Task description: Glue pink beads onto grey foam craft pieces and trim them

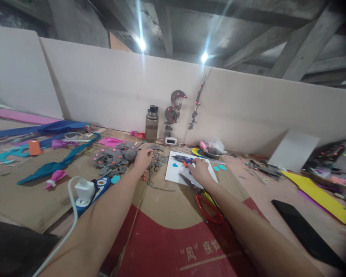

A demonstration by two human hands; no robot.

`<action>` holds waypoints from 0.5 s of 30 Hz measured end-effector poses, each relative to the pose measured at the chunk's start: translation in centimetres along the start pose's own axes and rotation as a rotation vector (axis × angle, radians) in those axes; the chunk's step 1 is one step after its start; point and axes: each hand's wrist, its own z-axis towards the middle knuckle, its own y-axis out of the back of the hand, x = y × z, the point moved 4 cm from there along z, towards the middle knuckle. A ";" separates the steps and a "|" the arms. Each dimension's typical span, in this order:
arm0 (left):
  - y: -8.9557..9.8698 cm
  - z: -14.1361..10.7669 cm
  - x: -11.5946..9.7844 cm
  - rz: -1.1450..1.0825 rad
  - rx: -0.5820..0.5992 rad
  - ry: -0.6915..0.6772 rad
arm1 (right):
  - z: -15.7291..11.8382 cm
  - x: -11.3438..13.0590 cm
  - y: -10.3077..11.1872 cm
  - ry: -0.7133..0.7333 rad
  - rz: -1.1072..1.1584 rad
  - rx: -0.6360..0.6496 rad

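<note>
My left hand [143, 158] reaches over the grey felt pieces [158, 157], its fingers curled together; whatever they hold is too small to make out. My right hand [199, 169] rests on a dark blue glue gun [182, 158], fingers bent around its near end. The gun lies on a white sheet [173, 175] with a small teal piece [175, 165]. Scissors with red handles [209, 209] lie partly under my right wrist. Two teal flower shapes [220, 168] sit right of the sheet. Grey pieces with pink dots [112, 157] are heaped left of my left hand.
A bottle [152, 125] and a small white device [170, 141] stand by the back board [103, 84]. At the left are a power strip [100, 190], a white cable and blue and teal cloth [60, 161]. A black phone-like slab [305, 231] lies at the right.
</note>
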 end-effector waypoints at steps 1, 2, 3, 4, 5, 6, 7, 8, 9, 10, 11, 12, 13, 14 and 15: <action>0.3 -0.1 -0.1 -0.011 -0.025 -0.005 | -0.6 0.2 0.5 0.028 0.008 -0.010; 0.6 -0.1 -0.3 -0.022 -0.048 -0.014 | -1.1 0.5 1.1 0.056 0.033 -0.024; 0.9 -0.1 -0.5 -0.035 -0.067 -0.025 | -1.8 1.0 1.9 0.083 0.069 -0.039; 1.2 -0.1 -0.8 -0.048 -0.084 -0.040 | -2.5 1.5 2.7 0.117 0.115 -0.053; 1.5 -0.1 -1.0 -0.063 -0.097 -0.057 | -3.2 2.3 3.7 0.158 0.268 -0.098; 1.8 -0.1 -1.3 -0.077 -0.109 -0.074 | -4.1 3.1 4.8 0.191 0.394 -0.132; 2.0 -0.1 -1.5 -0.090 -0.120 -0.089 | -5.0 3.9 6.0 0.222 0.484 -0.160; 2.3 0.0 -1.7 -0.101 -0.132 -0.097 | -6.2 4.9 7.2 0.253 0.561 -0.180; 2.5 0.0 -1.8 -0.110 -0.144 -0.100 | -7.4 5.9 8.4 0.288 0.634 -0.189; 2.6 0.0 -1.9 -0.117 -0.155 -0.095 | -8.8 6.8 9.6 0.330 0.688 -0.200; 2.8 0.0 -1.9 -0.122 -0.164 -0.085 | -10.3 7.6 10.9 0.384 0.723 -0.223; 3.0 -0.1 -1.9 -0.126 -0.174 -0.070 | -11.8 8.2 12.3 0.463 0.773 -0.268; 3.1 -0.1 -1.9 -0.129 -0.186 -0.050 | -13.5 8.6 13.6 0.563 0.834 -0.328; 3.3 -0.2 -1.9 -0.131 -0.202 -0.027 | -14.9 8.8 14.6 0.646 0.846 -0.329; 3.5 -0.4 -1.9 -0.133 -0.220 -0.002 | -16.2 8.9 15.5 0.719 0.847 -0.328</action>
